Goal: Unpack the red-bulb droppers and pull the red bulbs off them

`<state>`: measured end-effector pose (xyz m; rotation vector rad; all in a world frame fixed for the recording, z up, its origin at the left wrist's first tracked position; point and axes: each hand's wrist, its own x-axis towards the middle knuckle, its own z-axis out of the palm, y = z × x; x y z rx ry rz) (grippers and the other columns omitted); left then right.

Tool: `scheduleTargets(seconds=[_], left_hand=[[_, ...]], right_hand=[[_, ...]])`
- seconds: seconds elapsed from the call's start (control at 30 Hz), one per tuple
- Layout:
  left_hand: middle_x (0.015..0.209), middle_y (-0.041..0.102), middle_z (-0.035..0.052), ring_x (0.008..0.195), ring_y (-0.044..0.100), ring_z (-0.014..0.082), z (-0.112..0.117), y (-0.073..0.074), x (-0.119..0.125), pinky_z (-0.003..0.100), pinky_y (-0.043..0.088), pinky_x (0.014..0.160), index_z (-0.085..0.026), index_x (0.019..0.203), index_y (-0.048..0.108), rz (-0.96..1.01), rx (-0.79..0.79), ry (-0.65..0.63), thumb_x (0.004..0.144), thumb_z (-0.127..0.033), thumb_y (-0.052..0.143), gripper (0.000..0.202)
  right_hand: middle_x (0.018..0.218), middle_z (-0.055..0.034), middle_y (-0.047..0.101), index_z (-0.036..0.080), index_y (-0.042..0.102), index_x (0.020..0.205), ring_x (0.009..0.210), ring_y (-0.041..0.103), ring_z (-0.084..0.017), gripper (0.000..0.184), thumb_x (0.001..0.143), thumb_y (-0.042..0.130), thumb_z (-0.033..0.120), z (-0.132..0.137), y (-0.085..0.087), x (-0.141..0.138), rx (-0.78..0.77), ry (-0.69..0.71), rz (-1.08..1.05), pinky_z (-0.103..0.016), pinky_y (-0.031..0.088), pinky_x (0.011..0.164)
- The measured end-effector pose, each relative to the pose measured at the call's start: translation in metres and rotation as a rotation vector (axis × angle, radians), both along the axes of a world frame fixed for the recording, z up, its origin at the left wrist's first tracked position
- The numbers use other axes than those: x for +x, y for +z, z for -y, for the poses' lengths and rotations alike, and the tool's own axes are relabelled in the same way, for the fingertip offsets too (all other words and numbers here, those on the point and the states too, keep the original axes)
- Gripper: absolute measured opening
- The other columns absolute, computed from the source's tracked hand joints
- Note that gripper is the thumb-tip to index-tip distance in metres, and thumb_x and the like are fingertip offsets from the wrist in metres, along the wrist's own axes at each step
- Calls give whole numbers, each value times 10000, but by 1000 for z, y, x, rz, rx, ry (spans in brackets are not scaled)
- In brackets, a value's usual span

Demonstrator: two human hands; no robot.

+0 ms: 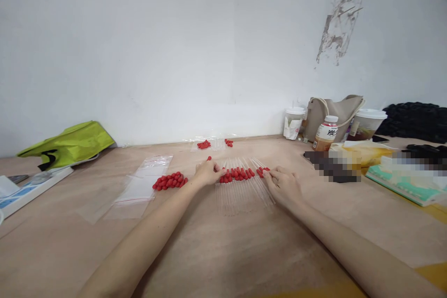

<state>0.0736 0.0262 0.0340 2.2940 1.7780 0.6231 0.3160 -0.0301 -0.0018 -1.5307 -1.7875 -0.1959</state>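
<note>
A row of glass droppers [240, 198] with red rubber bulbs lies on the table between my hands, the clear tubes pointing both toward me and toward the wall. At the row's left end my left hand [206, 173] is closed, its fingertips pinching a red bulb. Another red bulb [209, 158] sticks up beside its thumb and fingers. My right hand [283, 185] pinches a red bulb [260, 172] at the right end, slightly apart from the others. Left of my left hand, a pile of loose red bulbs [169, 181] rests on the table.
Clear zip bags [141, 184] lie left of the pile. By the wall is a clear bag of red-bulbed droppers [216, 144]. A power strip [35, 191] and green bag [75, 144] are at left; cups, a bottle [326, 134] and a grey bag [337, 111] stand at right.
</note>
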Motion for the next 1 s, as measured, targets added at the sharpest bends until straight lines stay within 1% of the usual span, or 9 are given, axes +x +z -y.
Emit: scheduleTargets(seconds=[0.1,0.2,0.27,0.33,0.43,0.53,0.63,0.83,1.0], left_hand=[[639,628,22,605,580,178,14,5,-11,272,397,567,-173,630,572,42,31,45,760,-418,446,305],[755,635,28,705,580,181,41,4,-30,274,403,625,-179,726,565,68,101,37,780,-376,444,237],[800,623,32,758,561,186,62,-3,-43,299,392,689,-184,762,553,53,210,-17,797,-355,448,204],[806,611,32,776,543,188,81,-13,-56,329,373,739,-189,781,546,17,315,-97,817,-335,444,181],[771,602,29,742,534,183,100,-27,-66,339,359,733,-193,810,543,-29,387,-201,830,-314,450,153],[746,600,32,705,524,176,105,-32,-65,327,347,689,-187,819,545,-65,445,-227,831,-297,466,135],[728,607,27,693,516,167,102,-31,-58,325,332,679,-185,802,551,-94,490,-274,830,-291,478,131],[777,635,29,704,520,161,101,-32,-49,321,324,680,-188,825,559,-72,534,-365,821,-270,501,101],[816,637,33,726,513,166,106,-30,-42,327,334,709,-193,862,572,-74,472,-389,818,-314,503,147]], right_hand=[[697,-16,590,207,634,651,762,526,-152,364,862,379,357,0,-1,0,-2,4,-17,-279,240,665],[745,-23,597,216,652,738,782,528,-160,295,847,412,347,-2,-4,-1,47,54,-45,-288,269,691],[831,-41,598,214,651,843,823,525,-169,247,826,447,351,-2,-5,-4,120,125,-55,-298,299,728],[934,-64,583,210,629,953,892,512,-186,262,801,483,368,2,-4,-10,194,200,-36,-317,320,779],[1045,-75,559,227,589,1052,982,481,-209,326,786,507,396,14,1,-23,222,319,46,-358,313,846],[1047,-63,582,241,592,1049,994,478,-208,333,781,518,424,27,5,-38,213,468,149,-395,274,891],[947,-44,627,247,612,1003,955,492,-196,284,790,522,412,33,2,-48,251,553,208,-419,231,913],[731,-6,634,245,611,973,787,499,-151,205,837,485,335,33,-8,-59,275,588,291,-405,203,893],[604,13,574,221,636,815,653,440,-117,180,847,462,251,34,-11,-65,292,594,323,-314,231,727]])
